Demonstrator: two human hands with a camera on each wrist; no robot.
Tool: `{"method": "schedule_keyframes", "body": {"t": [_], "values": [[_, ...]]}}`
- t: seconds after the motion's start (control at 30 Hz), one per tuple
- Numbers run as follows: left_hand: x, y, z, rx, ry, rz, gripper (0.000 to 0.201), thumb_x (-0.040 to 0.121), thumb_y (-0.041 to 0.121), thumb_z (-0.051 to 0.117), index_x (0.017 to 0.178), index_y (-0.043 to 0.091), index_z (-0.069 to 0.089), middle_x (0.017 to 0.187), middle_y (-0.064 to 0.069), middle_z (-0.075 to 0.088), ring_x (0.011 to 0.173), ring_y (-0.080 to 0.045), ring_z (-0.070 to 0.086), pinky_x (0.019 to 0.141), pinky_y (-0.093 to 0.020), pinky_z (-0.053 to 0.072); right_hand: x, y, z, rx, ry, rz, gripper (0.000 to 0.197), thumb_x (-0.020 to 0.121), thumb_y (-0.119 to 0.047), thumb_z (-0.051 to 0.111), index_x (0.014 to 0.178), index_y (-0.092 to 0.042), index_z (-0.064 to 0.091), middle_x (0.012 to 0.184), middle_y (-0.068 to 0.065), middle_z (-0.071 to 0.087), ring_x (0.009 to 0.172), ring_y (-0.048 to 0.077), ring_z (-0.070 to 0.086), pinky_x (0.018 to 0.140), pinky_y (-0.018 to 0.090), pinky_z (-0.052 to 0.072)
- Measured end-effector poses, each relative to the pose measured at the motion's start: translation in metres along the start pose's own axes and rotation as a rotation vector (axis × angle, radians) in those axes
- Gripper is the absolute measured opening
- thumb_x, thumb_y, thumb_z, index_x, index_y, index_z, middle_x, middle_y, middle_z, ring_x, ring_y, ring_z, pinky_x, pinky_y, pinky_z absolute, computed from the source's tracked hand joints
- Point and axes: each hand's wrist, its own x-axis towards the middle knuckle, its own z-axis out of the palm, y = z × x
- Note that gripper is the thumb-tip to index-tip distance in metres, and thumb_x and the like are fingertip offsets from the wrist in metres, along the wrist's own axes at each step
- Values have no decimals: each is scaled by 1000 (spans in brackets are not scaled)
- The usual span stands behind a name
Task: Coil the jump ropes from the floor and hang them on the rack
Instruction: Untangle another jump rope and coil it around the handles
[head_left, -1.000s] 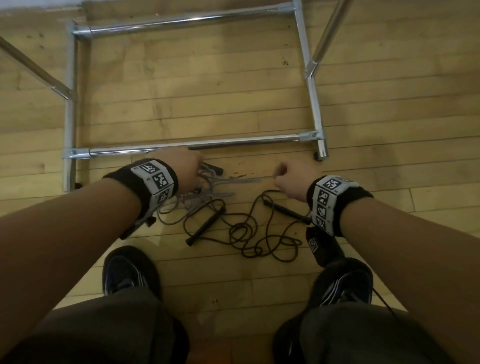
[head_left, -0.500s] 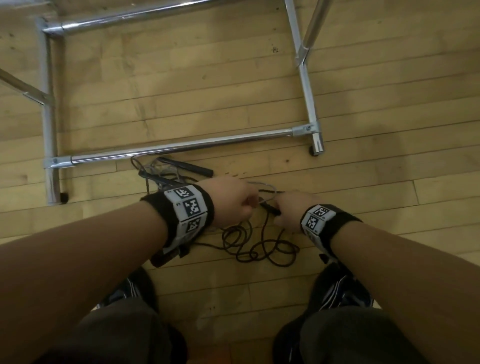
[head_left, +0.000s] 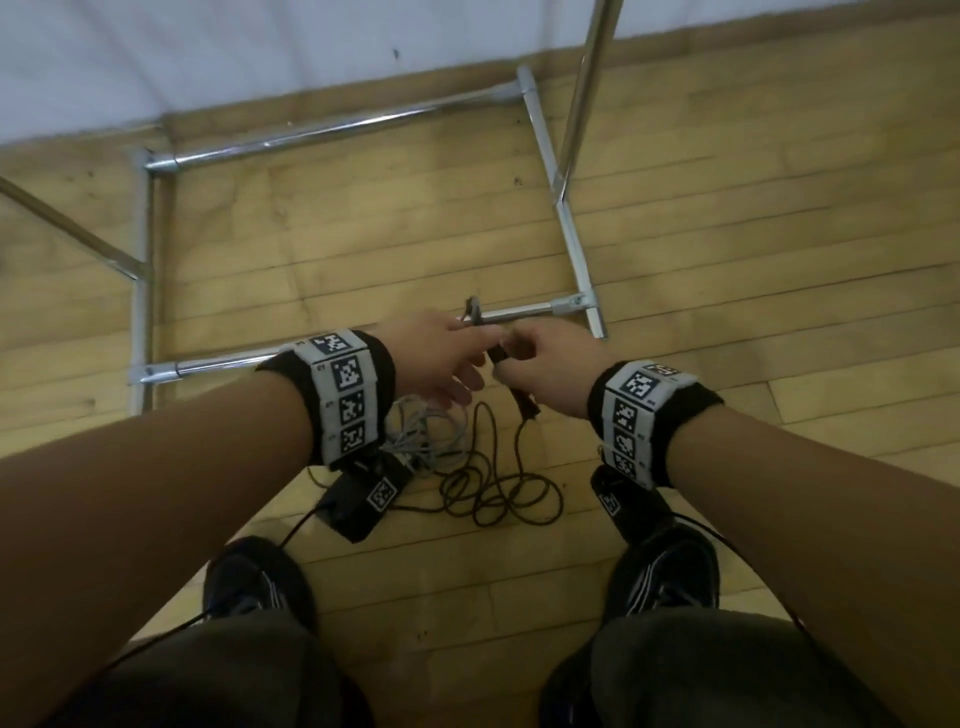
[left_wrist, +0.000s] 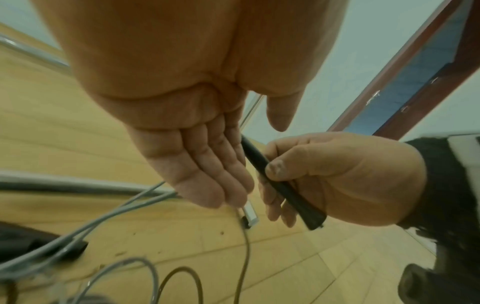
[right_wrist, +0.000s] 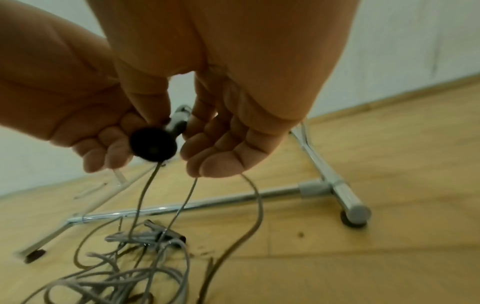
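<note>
Dim, flat indoor light, warm yellow cast, no clear source. Head view: wide-angle bend at edges, forearms dark and underexposed, soft glare streaks on chrome rack (head_left: 332, 127). Faint shadows under shoes (head_left: 257, 582). Left wrist view: strong fisheye, palm fills the top, grey rope (left_wrist: 85, 228) smeared by motion blur. Right wrist view: close fingers out of focus, floor (right_wrist: 389, 257) soft, blurred cords.

Bare indoor room: wood-plank floor (head_left: 727, 218), white wall (head_left: 260, 52), chrome rack (head_left: 332, 127).
</note>
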Motion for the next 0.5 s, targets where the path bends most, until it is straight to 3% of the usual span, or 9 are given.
{"method": "schedule_keyframes", "body": {"t": [0.1,0.2,0.27,0.37,0.43,0.5], "values": [[-26,12,-7,-8,67,23,52,102,57,60,105,6,74,77,-5,79,69,-23,76,69,-36,61,-22,-28,-14,23,21,-88,9,90,-33,66,97,-28,67,90,-2,70,81,18,68,70,37,61],[-58,22,-18,-93,125,60,45,104,50,61,107,7,75,83,-8,81,75,-25,79,74,-41,65,-48,-60,-29,40,18,-167,19,90,-30,67,103,-19,73,93,6,75,83,24,71,75,46,62],[-83,31,-24,-116,160,134,33,105,37,64,108,7,76,91,-14,81,85,-30,80,82,-48,67,-67,-80,-37,25,3,-209,20,88,-29,70,95,-11,72,89,10,76,82,27,73,74,51,61],[-123,50,-33,30,222,268,15,103,15,64,100,3,73,101,-22,77,96,-42,74,95,-60,60,-95,-105,-51,-57,10,-247,16,90,-31,70,92,-15,72,81,4,77,73,18,75,70,42,63],[-148,61,-41,-2,214,316,15,101,9,60,100,4,73,89,-16,79,86,-37,76,83,-51,65,-111,-120,-66,-126,93,-264,12,91,-31,67,92,-20,71,80,-1,76,72,14,73,68,35,62],[-175,72,-48,-39,161,370,19,99,4,54,94,6,72,73,-8,74,68,-26,71,62,-38,61,-124,-136,-84,-207,255,-277,12,92,-28,62,101,-20,67,91,-2,73,83,17,70,77,37,59]]}}
